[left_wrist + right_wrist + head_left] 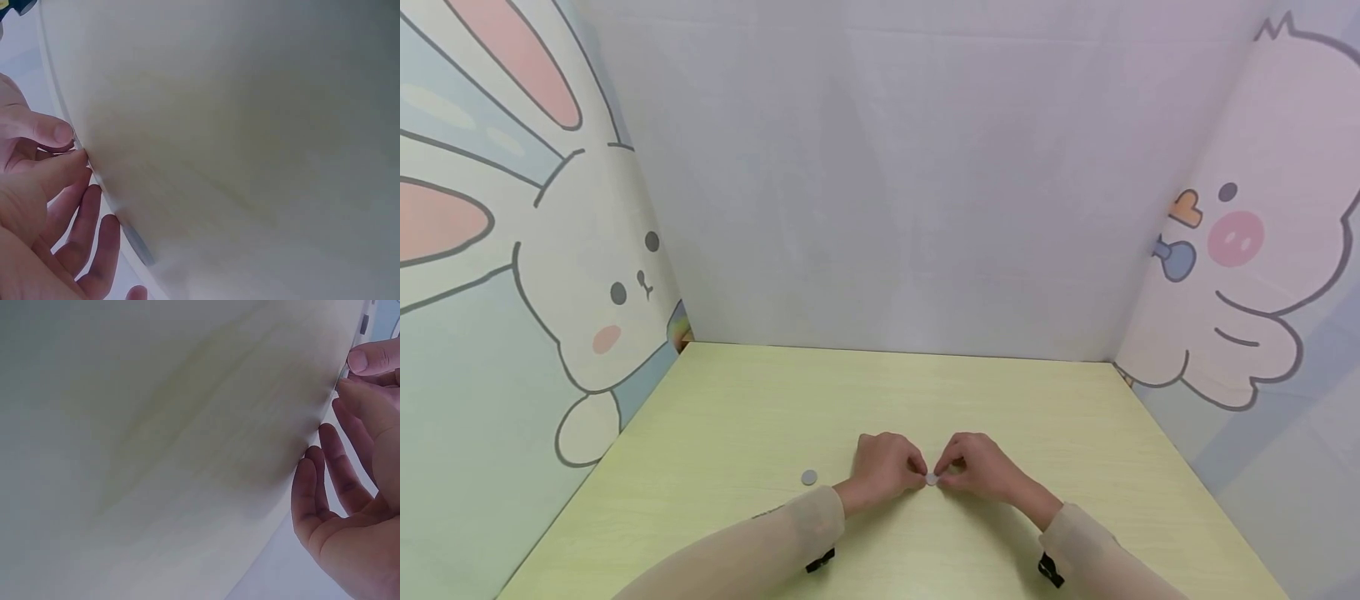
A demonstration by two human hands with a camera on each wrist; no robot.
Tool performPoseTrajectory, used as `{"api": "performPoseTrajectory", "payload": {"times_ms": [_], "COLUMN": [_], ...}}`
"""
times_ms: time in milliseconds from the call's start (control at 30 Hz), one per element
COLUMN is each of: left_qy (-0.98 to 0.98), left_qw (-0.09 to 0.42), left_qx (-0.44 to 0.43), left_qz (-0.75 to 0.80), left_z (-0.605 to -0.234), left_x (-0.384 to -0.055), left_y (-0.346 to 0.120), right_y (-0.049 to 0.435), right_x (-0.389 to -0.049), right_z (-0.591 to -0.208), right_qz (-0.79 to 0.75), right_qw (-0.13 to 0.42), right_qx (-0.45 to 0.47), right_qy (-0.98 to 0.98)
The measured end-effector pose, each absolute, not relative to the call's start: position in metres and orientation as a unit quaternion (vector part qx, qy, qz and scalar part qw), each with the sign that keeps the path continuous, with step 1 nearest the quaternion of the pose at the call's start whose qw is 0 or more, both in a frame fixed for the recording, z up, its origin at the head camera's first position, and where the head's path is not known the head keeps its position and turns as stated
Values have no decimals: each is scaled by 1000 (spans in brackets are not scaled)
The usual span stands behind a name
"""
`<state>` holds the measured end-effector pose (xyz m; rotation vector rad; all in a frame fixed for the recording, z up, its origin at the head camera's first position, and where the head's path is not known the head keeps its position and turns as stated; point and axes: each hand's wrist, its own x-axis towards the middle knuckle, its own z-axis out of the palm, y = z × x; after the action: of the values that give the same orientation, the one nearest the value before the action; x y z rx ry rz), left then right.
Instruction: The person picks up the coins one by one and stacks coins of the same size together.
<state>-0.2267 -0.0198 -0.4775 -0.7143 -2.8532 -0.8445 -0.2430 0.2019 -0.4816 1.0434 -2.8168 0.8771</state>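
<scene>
A small flat grey disc (931, 479), coin-like, lies on the pale yellow-green table (760, 400) between the two hands. My left hand (886, 465) pinches its left edge with thumb and index finger. From the other side, my right hand (985, 468) pinches the right edge in the same way. Both wrist views show the thumbs close to the tabletop, with the other fingers bent and resting near it; the disc is mostly hidden there. A second grey disc (808, 477) lies flat on the table, to the left of the left hand.
A white cloth backdrop (895, 183) rises behind the table's far edge. Side panels carry a cartoon rabbit (587, 283) on the left and a cartoon animal (1277, 200) on the right. Black straps (820, 560) show below both sleeves.
</scene>
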Motion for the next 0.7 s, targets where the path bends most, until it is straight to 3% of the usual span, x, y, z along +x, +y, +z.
{"api": "performPoseTrajectory", "payload": {"times_ms": [400, 700], "left_qy": [-932, -929], "left_qw": [38, 63], "left_qx": [-241, -245], "left_qz": [-267, -269], "left_z": [-475, -488], "left_x": [-227, -235], "left_y": [-23, -22], "right_y": [200, 199], "right_x": [-242, -243], "right_z": [-482, -482], "right_qz": [292, 292], "right_qw": [-4, -6], "right_qx": [319, 316], "right_qy": [-902, -902]}}
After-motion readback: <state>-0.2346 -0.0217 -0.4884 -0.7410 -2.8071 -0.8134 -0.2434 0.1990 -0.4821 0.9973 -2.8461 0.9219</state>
